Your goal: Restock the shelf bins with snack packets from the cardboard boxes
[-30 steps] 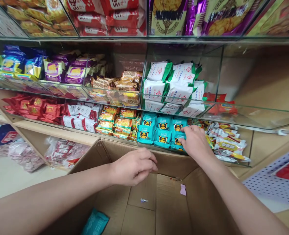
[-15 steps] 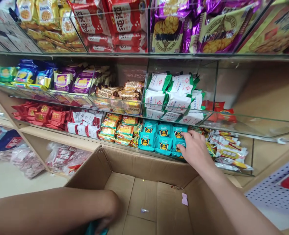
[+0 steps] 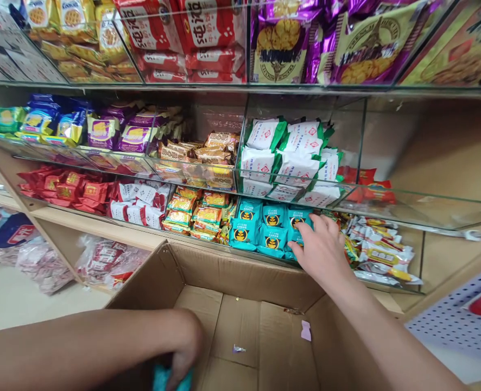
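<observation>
My left hand (image 3: 185, 345) reaches down into a cardboard box (image 3: 240, 266). Its bent fingers grip a teal snack packet (image 3: 162, 377) at the bottom edge of the view; part of the packet and most fingers are hidden. On the low shelf, my right hand (image 3: 324, 244) rests with thumb and fingers apart against the right side of a stack of teal snack packets (image 3: 273, 237). These stand in rows, each with a black and yellow round print. The box floor holds a small silvery scrap (image 3: 239, 348) and a pale purple scrap (image 3: 306, 330).
Orange-yellow packets (image 3: 208, 214) lie left of the teal stack, white-and-yellow packets (image 3: 383, 250) right of it. A glass shelf front (image 3: 289, 187) with white-green packets (image 3: 301, 138) overhangs my right hand. Bagged goods (image 3: 106, 260) sit low at left.
My left hand has shifted slightly right and up inside the box, bringing more of the teal packet into view. My right hand has moved slightly left along the teal stack.
</observation>
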### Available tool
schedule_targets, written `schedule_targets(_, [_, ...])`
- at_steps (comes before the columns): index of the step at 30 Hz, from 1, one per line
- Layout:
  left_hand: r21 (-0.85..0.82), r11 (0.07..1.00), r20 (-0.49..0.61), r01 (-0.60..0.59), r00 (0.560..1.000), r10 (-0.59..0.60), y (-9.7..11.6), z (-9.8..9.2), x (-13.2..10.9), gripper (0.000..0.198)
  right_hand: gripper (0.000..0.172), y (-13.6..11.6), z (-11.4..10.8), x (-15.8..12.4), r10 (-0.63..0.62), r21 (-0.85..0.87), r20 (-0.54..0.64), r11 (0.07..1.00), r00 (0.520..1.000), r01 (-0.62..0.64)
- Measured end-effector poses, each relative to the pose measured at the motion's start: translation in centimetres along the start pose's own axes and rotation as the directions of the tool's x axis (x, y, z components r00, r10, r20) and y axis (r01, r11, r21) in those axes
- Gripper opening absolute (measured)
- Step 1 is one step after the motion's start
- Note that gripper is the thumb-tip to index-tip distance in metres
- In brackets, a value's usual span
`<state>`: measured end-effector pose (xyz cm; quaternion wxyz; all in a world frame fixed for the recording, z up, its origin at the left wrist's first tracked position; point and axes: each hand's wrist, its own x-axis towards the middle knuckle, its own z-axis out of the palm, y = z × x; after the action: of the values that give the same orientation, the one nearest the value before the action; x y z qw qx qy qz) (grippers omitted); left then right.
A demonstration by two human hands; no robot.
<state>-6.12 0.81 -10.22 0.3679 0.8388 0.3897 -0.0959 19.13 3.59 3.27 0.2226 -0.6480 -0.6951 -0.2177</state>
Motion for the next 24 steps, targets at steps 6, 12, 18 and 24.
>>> schedule_targets(6, [-0.471,0.878,0.011,-0.084,0.995,0.102,6.9,-8.8,-2.7,0.036,0.029,-1.7,-1.6,-0.2,-0.048,0.610,0.045,0.793,0.998,0.011])
schedule_targets(12, [-0.723,0.594,-0.331,-0.352,0.932,0.150,8.6,-9.1,-3.0,0.039,0.037,-3.3,-1.9,-1.0,-0.242,0.860,0.429,0.403,0.870,-0.312])
schedule_targets(18, [-0.882,0.346,-0.324,-0.319,0.945,0.046,8.8,-9.5,-3.3,0.046,0.029,-3.4,-1.6,-1.1,-0.257,0.869,0.445,0.355,0.858,-0.345])
schedule_targets(24, [-0.987,0.067,-0.142,-0.148,0.986,0.089,9.0,-10.3,-3.8,0.032,0.017,-4.1,-2.7,-2.0,-0.361,0.886,0.222,0.462,0.906,-0.033])
